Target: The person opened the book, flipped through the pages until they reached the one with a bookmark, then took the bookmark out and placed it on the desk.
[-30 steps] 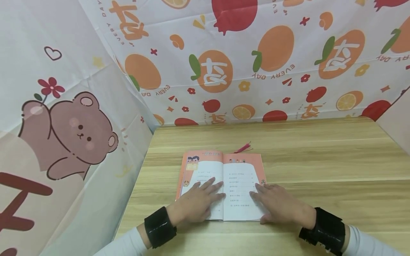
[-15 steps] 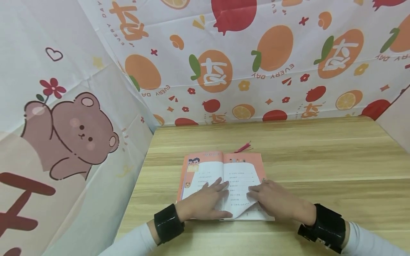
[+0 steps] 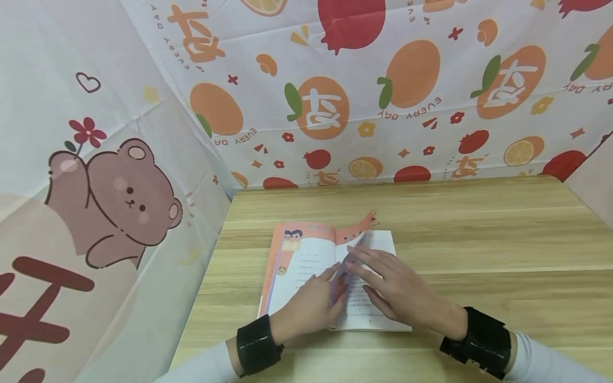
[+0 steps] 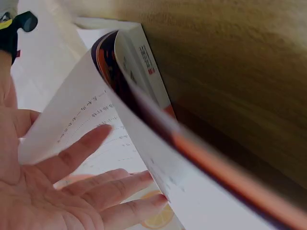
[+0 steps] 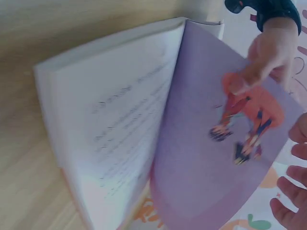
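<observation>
An open book [image 3: 378, 306] lies on the table, with orange-bordered pages on its left side. One page [image 5: 192, 134], purple with a small picture on its back, stands raised and curved near the spine. My left hand [image 3: 306, 308] holds this page, the thumb on the purple face and the fingers on the printed one. My right hand [image 3: 402, 287] hovers over the right side of the book, its fingers extended toward the raised page's edge; whether they touch it I cannot tell. Text on the page beneath shows in the right wrist view.
The wooden table [image 3: 479, 239] extends around the book. Behind it hangs a fruit-patterned cloth [image 3: 268, 106], and a bear-printed cloth [image 3: 134, 191] hangs at the left. A reddish tassel tip [image 3: 375, 215] shows just beyond the book.
The right page, flat a second ago, had its lower corner lifted and now stands up near the spine. My left hand has taken hold of it; my right hand has moved left and farther forward.
</observation>
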A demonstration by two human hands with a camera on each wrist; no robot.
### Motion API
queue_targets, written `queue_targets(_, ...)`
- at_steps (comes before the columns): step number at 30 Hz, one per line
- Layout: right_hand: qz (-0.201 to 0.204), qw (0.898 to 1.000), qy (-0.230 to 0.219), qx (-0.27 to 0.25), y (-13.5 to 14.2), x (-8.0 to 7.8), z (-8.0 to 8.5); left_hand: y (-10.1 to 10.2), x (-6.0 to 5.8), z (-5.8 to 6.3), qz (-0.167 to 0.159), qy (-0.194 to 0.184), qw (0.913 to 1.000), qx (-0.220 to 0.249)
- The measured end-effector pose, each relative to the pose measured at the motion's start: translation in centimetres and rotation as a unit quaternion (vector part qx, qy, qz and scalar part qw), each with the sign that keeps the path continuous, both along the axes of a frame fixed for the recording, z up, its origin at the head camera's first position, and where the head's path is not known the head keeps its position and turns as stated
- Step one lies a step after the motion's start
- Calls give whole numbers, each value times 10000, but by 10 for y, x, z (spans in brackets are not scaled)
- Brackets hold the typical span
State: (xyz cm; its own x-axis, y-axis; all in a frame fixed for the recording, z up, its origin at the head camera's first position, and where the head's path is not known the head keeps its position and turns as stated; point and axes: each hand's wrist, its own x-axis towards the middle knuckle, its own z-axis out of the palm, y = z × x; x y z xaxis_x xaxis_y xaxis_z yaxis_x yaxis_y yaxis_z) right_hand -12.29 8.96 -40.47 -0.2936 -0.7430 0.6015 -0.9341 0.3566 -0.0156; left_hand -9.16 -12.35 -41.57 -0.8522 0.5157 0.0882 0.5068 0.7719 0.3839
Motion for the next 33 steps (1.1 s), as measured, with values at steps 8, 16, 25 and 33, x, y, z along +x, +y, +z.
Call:
queue_targets(8,-73,9991,-360,205,9,2,-11,-30,-6,13,1057,-199,9810,1616)
queue_targets(16,-261,9861,-1043,1267,21,7,-31,-55,-3,13,1776,-281,9755,1267)
queue_targets(25,-691,9582,-1765,2144,31,8,-48,-79,8,6,1974,-457,9789,-251)
queue_targets(33,-651,9521,-1902,2305,32,9,-49,-88,9,-9,1732,-581,9658,-1840)
